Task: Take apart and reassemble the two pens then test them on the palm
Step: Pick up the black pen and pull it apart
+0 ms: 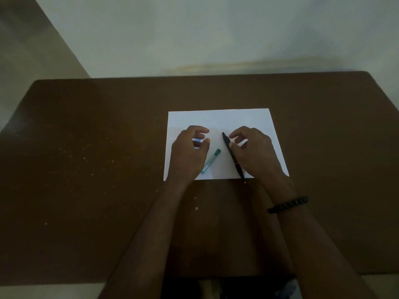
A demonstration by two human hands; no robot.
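Two pens on white paper, brown table, pale wall; both hands' fingers loosely curled, holding nothing.

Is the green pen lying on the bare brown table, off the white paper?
No. The green pen lies on the white paper, between the left hand and the black pen.

We see two pens lying on white paper. The black pen is long and slim, lying diagonally, with its far end up-left and its near tip just over the paper's near edge. The green pen is shorter, with a clear barrel and a green end, tilted the other way, just left of the black one.
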